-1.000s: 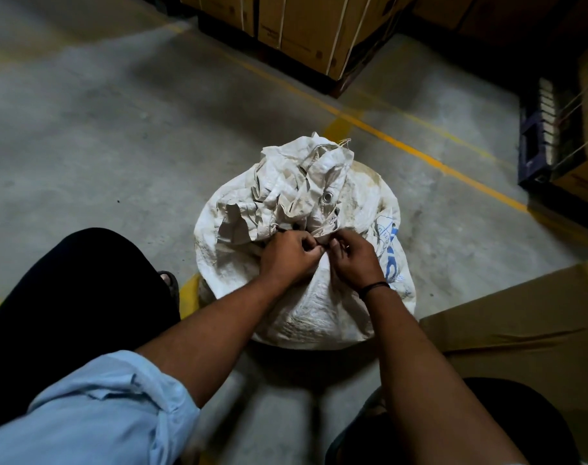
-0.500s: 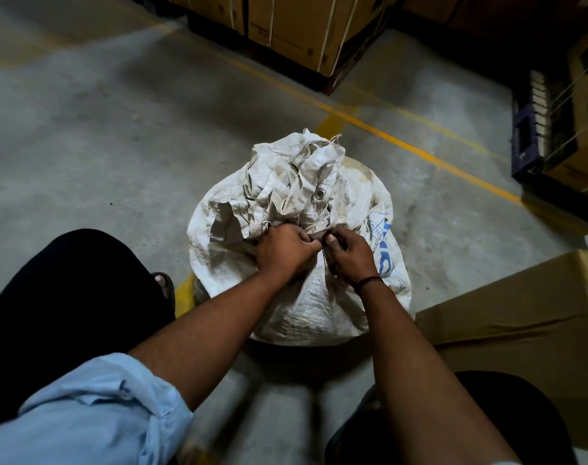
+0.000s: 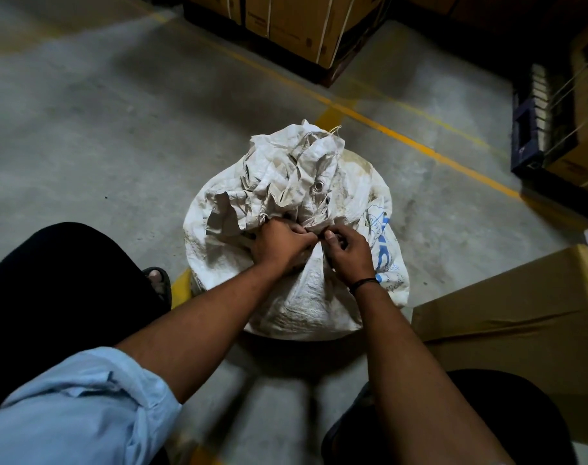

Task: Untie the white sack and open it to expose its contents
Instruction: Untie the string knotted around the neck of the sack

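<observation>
A dirty white woven sack point(image 3: 312, 297) with blue print on its right side stands on the concrete floor in front of me. Its crumpled neck point(image 3: 292, 176) is bunched together and flops away from me, a metal eyelet showing in the folds. My left hand point(image 3: 279, 243) and my right hand point(image 3: 348, 256) meet at the near base of the neck, fingers pinched on the tie there. The knot itself is hidden under my fingertips. The sack's contents are not visible.
A brown cardboard box point(image 3: 521, 313) lies close on the right. Strapped cartons on a pallet point(image 3: 296, 25) stand beyond the sack, more stacked goods point(image 3: 561, 122) at far right. Yellow floor lines point(image 3: 413, 142) cross the concrete. My knees flank the sack, left foot point(image 3: 158, 280) beside it.
Both hands have stayed at the sack's neck, with small finger movements on the tie. The neck remains bunched. The view has shifted slightly.
</observation>
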`<state>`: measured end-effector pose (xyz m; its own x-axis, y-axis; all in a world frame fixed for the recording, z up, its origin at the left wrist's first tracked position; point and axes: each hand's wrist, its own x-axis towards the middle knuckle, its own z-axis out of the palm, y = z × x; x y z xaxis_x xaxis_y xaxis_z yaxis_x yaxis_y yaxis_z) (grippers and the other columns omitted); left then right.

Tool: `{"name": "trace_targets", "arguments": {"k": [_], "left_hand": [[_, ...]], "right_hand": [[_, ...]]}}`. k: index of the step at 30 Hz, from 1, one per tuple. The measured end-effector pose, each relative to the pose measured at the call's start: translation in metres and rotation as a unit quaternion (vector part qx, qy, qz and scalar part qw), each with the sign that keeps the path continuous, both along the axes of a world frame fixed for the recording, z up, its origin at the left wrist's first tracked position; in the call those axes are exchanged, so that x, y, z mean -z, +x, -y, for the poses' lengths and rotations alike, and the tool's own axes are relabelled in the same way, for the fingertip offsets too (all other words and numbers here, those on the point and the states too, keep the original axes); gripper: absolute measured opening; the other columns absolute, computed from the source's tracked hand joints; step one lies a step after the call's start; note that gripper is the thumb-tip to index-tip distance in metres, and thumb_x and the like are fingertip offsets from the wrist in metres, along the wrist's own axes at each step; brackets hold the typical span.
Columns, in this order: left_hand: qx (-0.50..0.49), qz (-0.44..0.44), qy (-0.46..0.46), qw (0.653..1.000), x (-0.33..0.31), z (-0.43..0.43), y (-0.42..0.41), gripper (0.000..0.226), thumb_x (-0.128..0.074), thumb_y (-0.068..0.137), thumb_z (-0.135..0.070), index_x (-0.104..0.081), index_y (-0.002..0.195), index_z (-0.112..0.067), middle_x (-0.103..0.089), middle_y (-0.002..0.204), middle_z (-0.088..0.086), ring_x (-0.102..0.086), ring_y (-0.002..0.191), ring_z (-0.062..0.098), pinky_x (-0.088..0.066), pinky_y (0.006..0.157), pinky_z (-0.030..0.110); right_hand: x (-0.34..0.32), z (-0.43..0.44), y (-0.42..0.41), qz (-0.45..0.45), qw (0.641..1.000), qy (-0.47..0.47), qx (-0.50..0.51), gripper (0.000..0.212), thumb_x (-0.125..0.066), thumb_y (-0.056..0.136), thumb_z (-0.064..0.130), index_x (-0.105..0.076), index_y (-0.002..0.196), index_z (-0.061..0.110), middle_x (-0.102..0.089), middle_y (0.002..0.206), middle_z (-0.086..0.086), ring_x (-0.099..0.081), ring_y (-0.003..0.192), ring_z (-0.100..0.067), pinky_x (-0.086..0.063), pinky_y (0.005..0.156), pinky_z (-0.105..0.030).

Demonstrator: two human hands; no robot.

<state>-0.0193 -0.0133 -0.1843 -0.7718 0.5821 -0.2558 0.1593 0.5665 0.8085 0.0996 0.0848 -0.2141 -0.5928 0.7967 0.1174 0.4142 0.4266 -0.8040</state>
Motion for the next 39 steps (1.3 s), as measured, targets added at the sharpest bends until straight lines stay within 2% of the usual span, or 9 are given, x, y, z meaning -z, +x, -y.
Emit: {"name": "trace_targets", "arguments": {"k": [6,11,13,15,18,23,29,35,39], "left_hand": [[0.017,-0.034,-0.036,0.999,-0.002,-0.006,-0.004,0.029,-0.077,0.064,-0.057,-0.081,0.076,-0.031,-0.076,0.075,-0.007,-0.073,0.078,0.016,-0.059,0.071,0.027],[0.025,-0.079,-0.058,0.995,-0.006,-0.011,0.000,0.033,-0.077,0.067,-0.061,-0.081,0.082,-0.032,-0.077,0.084,-0.005,-0.073,0.085,0.021,-0.056,0.073,0.029],[0.026,-0.090,-0.062,0.994,-0.005,-0.011,0.000,0.032,-0.077,0.068,-0.058,-0.081,0.084,-0.031,-0.078,0.087,-0.003,-0.074,0.088,0.022,-0.054,0.073,0.029],[0.030,-0.102,-0.066,0.992,-0.005,-0.011,0.000,0.033,-0.075,0.068,-0.058,-0.080,0.084,-0.030,-0.078,0.087,-0.001,-0.074,0.089,0.024,-0.054,0.073,0.030],[0.036,-0.125,-0.069,0.989,-0.005,-0.011,0.000,0.035,-0.073,0.068,-0.059,-0.080,0.085,-0.029,-0.077,0.086,0.003,-0.074,0.088,0.026,-0.054,0.073,0.031],[0.037,-0.138,-0.069,0.987,-0.002,-0.006,0.002,0.028,-0.071,0.070,-0.052,-0.080,0.082,-0.028,-0.076,0.084,0.003,-0.073,0.086,0.028,-0.053,0.073,0.030],[0.045,-0.124,-0.050,0.990,0.006,0.002,-0.001,0.021,-0.070,0.072,-0.051,-0.071,0.068,-0.030,-0.073,0.077,-0.001,-0.072,0.082,0.024,-0.055,0.071,0.031],[0.043,-0.120,-0.046,0.991,0.012,0.003,-0.004,0.024,-0.069,0.067,-0.052,-0.065,0.060,-0.030,-0.071,0.071,-0.002,-0.071,0.078,0.023,-0.054,0.069,0.029],[0.040,-0.113,-0.041,0.992,0.016,0.005,-0.003,0.024,-0.068,0.066,-0.052,-0.062,0.059,-0.029,-0.071,0.070,-0.003,-0.070,0.077,0.023,-0.053,0.068,0.028]], "right_hand": [[0.002,-0.001,-0.002,0.003,1.000,0.006,0.009,0.013,-0.059,0.092,0.018,-0.072,0.091,0.015,-0.067,0.081,0.001,-0.059,0.077,-0.012,-0.041,0.065,-0.011],[0.001,0.001,-0.001,0.001,1.000,0.009,0.012,0.013,-0.060,0.092,0.011,-0.071,0.091,0.017,-0.064,0.079,0.005,-0.056,0.074,-0.006,-0.042,0.065,-0.012],[0.003,0.003,-0.002,-0.002,1.000,0.011,0.006,0.014,-0.058,0.093,0.014,-0.071,0.093,0.020,-0.065,0.082,0.006,-0.057,0.078,-0.005,-0.045,0.070,-0.020],[0.006,0.006,-0.004,0.012,1.000,0.023,0.005,0.019,-0.053,0.093,0.023,-0.070,0.099,0.023,-0.066,0.091,0.001,-0.059,0.087,-0.014,-0.049,0.077,-0.031],[0.005,0.010,-0.004,0.044,0.998,0.042,0.002,0.026,-0.048,0.091,0.029,-0.069,0.107,0.025,-0.063,0.096,-0.005,-0.058,0.092,-0.019,-0.049,0.084,-0.036],[-0.002,0.016,-0.003,0.077,0.996,0.048,-0.024,0.034,-0.052,0.083,0.007,-0.066,0.112,0.021,-0.056,0.105,-0.009,-0.057,0.100,-0.026,-0.047,0.092,-0.037],[-0.012,0.022,-0.012,0.135,0.988,0.069,-0.015,0.037,-0.052,0.078,-0.003,-0.063,0.110,0.012,-0.057,0.103,-0.018,-0.053,0.100,-0.035,-0.041,0.085,-0.037],[-0.014,0.025,-0.015,0.162,0.985,0.053,-0.004,0.050,-0.037,0.067,0.014,-0.061,0.110,0.012,-0.059,0.102,-0.022,-0.052,0.100,-0.037,-0.042,0.084,-0.039],[-0.011,0.025,-0.014,0.161,0.986,0.043,-0.004,0.049,-0.037,0.066,0.015,-0.060,0.110,0.013,-0.059,0.101,-0.021,-0.052,0.099,-0.035,-0.041,0.083,-0.038]]}}
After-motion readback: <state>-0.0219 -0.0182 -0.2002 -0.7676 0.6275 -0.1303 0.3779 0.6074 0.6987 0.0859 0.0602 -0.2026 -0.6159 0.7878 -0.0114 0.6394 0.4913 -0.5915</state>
